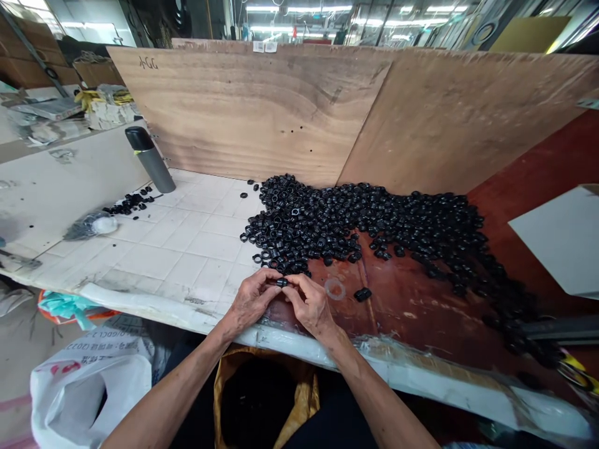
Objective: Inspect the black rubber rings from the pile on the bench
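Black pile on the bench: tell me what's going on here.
A person holds a small black piece between the fingertips of the left hand and right hand, near the bench's front edge. Just beyond lies the pile of similar pieces, spread over the bench and reaching back to the board. A yellow bag sits open below the hands, and a bottle stands off to the left.

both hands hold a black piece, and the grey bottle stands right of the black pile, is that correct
No, the grey bottle stands left of the black pile, as the head view shows; the left hand and right hand do hold a black piece.
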Motion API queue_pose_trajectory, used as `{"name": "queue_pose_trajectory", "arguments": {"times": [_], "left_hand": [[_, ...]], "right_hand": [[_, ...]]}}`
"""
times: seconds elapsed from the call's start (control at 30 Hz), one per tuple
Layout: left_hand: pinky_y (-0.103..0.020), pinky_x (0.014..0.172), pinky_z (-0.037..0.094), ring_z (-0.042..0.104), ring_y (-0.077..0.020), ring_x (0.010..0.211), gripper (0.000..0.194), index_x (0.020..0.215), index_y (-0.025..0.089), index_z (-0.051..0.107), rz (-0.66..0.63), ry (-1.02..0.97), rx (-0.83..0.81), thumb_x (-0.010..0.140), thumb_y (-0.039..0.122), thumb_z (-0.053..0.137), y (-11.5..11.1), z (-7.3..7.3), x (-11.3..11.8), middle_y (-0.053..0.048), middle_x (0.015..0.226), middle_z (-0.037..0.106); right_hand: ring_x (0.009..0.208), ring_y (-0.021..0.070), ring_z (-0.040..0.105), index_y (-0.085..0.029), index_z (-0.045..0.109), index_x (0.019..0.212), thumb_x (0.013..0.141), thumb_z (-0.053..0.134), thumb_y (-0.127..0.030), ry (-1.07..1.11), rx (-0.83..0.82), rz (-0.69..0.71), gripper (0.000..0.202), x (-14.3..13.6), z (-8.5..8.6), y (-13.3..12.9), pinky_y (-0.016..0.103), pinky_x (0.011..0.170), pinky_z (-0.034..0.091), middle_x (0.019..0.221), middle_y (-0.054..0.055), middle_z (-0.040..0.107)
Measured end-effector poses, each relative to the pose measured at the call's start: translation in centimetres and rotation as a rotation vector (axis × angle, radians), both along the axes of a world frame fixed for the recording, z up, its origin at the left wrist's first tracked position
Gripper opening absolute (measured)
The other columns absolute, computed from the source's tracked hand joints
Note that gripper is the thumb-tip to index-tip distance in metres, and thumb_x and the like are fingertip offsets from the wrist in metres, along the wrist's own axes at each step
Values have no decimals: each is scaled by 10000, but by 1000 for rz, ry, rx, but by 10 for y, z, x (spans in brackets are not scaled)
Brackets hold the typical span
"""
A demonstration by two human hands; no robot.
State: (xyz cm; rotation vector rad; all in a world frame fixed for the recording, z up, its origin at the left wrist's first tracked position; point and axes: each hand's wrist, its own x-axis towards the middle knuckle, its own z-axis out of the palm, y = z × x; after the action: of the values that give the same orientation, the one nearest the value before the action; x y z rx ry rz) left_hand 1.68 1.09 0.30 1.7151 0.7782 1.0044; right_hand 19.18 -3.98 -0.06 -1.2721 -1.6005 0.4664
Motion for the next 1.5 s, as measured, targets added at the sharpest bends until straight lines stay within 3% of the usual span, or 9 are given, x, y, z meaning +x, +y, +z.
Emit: {"name": "queue_pose_trajectory", "arguments": {"times": [0.2, 0.33, 0.5, 0.83, 1.0, 1.13, 1.3, 1.43, 1.5], "left_hand": [[-371, 1006, 522, 658, -205, 1109, 243, 1149, 206, 679, -8, 91, 182, 919, 157, 617, -1, 6, 0, -72, 1156, 692], [-320, 881, 570, 693, -180, 956, 214, 1122, 187, 677, 6, 10, -22, 913, 217, 647, -2, 7, 1, -73, 1117, 695], [-311, 873, 560, 686, -176, 926, 229, 1101, 177, 684, 2, -30, -109, 889, 263, 682, -2, 8, 2, -66, 1081, 700], [-298, 831, 545, 668, -172, 876, 256, 1107, 166, 682, -3, -43, -175, 884, 292, 696, -3, 9, 2, -61, 1007, 709], [-328, 899, 545, 686, -193, 942, 231, 1083, 177, 698, -12, -20, -135, 890, 303, 699, -3, 9, 2, -70, 1062, 711], [-297, 802, 553, 683, -175, 842, 272, 1104, 166, 680, -48, -68, -273, 886, 327, 707, -3, 10, 2, -54, 950, 725], [-300, 831, 554, 689, -187, 891, 268, 1064, 171, 702, -56, -65, -258, 868, 350, 735, -3, 13, 2, -61, 987, 732], [-296, 781, 560, 699, -177, 820, 315, 1109, 164, 671, -129, -100, -384, 878, 372, 726, -3, 17, 0, -49, 911, 738], [-299, 772, 563, 701, -178, 812, 307, 1118, 158, 664, -152, -75, -383, 896, 366, 705, -3, 17, -1, -51, 899, 735]], "right_hand": [[513, 143, 553, -214, 585, 730, 1035, 444, -335, -36, -91, -71, 357, -3, 0, 3, 248, 571, 432, 561, -16, 564], [618, 157, 613, -194, 651, 994, 973, 560, -327, 28, -28, -52, 163, -2, 3, 0, 255, 632, 482, 769, 26, 678], [593, 155, 590, -212, 634, 799, 997, 522, -306, -31, -33, -63, 246, 1, 2, -1, 256, 618, 469, 668, 8, 637], [705, 185, 654, -203, 658, 995, 963, 568, -308, 31, -9, -28, 142, 0, 3, -2, 290, 689, 529, 844, 48, 689], [494, 144, 600, -205, 627, 936, 968, 560, -334, 142, -201, 3, 149, -1, 4, -1, 238, 519, 475, 601, -29, 607], [631, 162, 648, -207, 634, 1000, 936, 585, -324, 114, -76, 10, 142, -2, 7, -2, 263, 607, 522, 820, 33, 683], [483, 145, 588, -216, 606, 953, 963, 561, -322, 133, -204, 30, 116, -1, 7, -2, 241, 508, 475, 583, -41, 589], [656, 167, 652, -211, 640, 1022, 956, 565, -307, 64, -48, 30, 138, -1, 5, -4, 270, 620, 516, 842, 42, 693], [626, 161, 643, -211, 647, 1013, 957, 549, -292, 82, -77, 36, 139, -2, 4, -4, 265, 597, 504, 820, 37, 693]]}}
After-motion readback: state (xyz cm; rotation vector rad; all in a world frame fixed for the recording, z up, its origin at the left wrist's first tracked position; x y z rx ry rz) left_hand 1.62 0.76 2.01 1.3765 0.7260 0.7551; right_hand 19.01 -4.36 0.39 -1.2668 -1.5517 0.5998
